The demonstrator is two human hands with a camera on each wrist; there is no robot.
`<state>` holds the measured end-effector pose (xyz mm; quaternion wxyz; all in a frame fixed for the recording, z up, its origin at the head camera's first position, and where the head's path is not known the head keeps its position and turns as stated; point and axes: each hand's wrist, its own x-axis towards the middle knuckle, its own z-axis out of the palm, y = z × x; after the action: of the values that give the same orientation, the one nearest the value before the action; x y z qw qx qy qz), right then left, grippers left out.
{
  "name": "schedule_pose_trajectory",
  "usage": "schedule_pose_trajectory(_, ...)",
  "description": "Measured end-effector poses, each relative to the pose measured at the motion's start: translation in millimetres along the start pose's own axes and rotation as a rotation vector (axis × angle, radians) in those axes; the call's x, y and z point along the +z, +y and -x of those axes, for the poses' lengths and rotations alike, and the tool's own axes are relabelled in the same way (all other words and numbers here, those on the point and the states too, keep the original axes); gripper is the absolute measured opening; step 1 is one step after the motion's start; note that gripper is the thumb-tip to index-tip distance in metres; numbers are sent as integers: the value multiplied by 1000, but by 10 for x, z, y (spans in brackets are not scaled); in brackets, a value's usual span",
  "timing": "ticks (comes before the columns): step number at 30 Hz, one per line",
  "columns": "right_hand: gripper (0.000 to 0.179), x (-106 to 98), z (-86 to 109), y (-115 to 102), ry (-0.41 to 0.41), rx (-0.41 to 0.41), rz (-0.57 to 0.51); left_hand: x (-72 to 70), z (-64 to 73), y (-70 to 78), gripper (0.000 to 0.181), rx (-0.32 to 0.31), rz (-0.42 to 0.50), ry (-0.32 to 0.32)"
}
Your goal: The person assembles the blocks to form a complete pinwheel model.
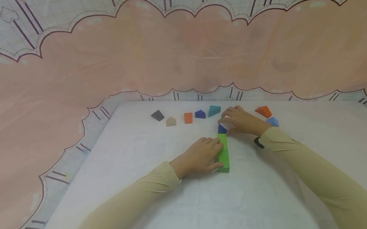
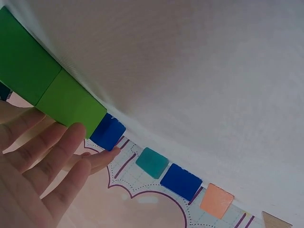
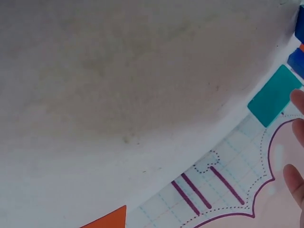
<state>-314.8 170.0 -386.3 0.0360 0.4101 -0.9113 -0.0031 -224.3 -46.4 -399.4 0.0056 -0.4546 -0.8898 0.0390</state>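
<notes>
Two green blocks, one lighter green (image 2: 71, 102) and one darker green (image 2: 26, 57), stand end to end in a row on the white table. My left hand (image 1: 199, 157) lies along their left side, fingers extended and touching them, the thumb by the near end. At the row's far end sits a dark blue block (image 1: 221, 128) with a slanted top, against the lighter green one. My right hand (image 1: 242, 120) pinches this blue block between thumb and forefinger. Only some right fingertips (image 3: 295, 178) show at the edge of the right wrist view.
Along the back lie a dark grey block (image 1: 158, 115), a tan one (image 1: 171, 121), an orange one (image 1: 188, 118), another dark blue one (image 1: 200, 114) and a teal one (image 1: 214, 110). Beyond my right wrist are an orange-red block (image 1: 264, 111) and a light blue one (image 1: 273, 122).
</notes>
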Motion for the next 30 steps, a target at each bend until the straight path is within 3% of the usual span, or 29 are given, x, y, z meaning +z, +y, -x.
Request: schedule_pose_trajectory(30, 39, 10, -63, -53, -12, -53, 29, -3, 14, 9, 63, 1, -5, 4)
